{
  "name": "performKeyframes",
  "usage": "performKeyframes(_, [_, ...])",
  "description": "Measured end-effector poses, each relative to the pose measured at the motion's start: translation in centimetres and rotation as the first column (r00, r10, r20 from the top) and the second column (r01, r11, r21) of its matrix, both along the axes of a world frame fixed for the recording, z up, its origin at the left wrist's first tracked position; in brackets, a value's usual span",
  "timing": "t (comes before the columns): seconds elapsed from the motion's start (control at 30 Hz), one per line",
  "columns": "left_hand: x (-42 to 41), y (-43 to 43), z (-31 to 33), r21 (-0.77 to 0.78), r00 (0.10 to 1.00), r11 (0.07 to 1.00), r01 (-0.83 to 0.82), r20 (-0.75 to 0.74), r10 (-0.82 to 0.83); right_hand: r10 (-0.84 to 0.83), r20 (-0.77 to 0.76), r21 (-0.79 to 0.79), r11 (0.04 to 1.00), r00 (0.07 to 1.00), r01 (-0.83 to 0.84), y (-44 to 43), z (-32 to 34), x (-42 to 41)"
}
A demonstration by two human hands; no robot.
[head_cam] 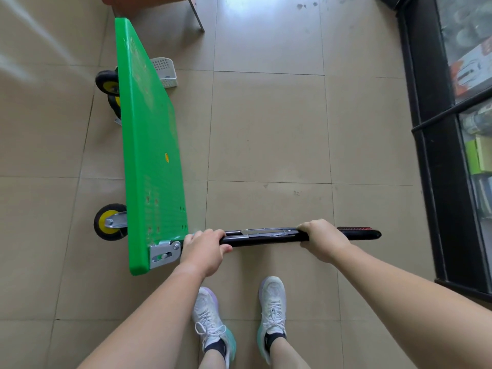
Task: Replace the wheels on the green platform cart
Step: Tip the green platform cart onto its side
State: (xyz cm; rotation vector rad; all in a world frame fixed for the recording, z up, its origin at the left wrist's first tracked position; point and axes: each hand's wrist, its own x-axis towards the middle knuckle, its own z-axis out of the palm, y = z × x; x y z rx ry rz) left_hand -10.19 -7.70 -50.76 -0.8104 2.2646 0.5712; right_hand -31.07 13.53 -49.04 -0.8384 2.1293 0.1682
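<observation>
Green cart [149, 145] tipped on its side on floor [266, 129], wheels [110, 221] facing away from its black handle [266, 237]. Left hand [203, 250] & right hand [323, 239] both curled round handle.

1. No words or numbers are readable.
2. The yellow sticker [167, 157] on the green platform cart [143, 145] is too small to read.
3. Print on the boxes [471, 73] inside the glass cabinet [426, 123] is blurred.

Beige tile floor [266, 129] w/ black glass cabinet [436, 145] at right.
</observation>
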Motion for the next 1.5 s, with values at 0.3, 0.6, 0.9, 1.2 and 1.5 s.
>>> performKeyframes(0.3, [-1.1, -0.8, 6.6, 0.033, 0.998, 0.997, -0.066, -0.020, 0.066, 0.005, 0.003, 0.021, 1.000, 1.000, -0.005, -3.4, 6.0, 0.9])
performKeyframes(0.6, [-4.5, -9.0, 33.7, -0.114, 0.944, 0.970, -0.213, -0.281, 0.174, 0.066, -0.102, -0.312, 0.945, 0.993, -0.094, -16.1, 32.1, 0.4])
performKeyframes(0.9, [0.2, -16.5, 61.3, -0.288, 0.815, 0.897, -0.336, -0.566, 0.123, 0.097, -0.386, -0.619, 0.710, 0.917, -0.336, -27.1, 59.3, 4.8])
performKeyframes(1.2, [11.9, -28.0, 73.0, -0.428, 0.740, 0.827, -0.364, -0.672, -0.022, 0.015, -0.549, -0.677, 0.579, 0.836, -0.455, -38.1, 71.6, 14.2])
performKeyframes(1.5, [21.9, -41.3, 79.3, -0.504, 0.735, 0.803, -0.318, -0.666, -0.126, -0.056, -0.556, -0.707, 0.556, 0.829, -0.437, -51.1, 75.4, 24.3])
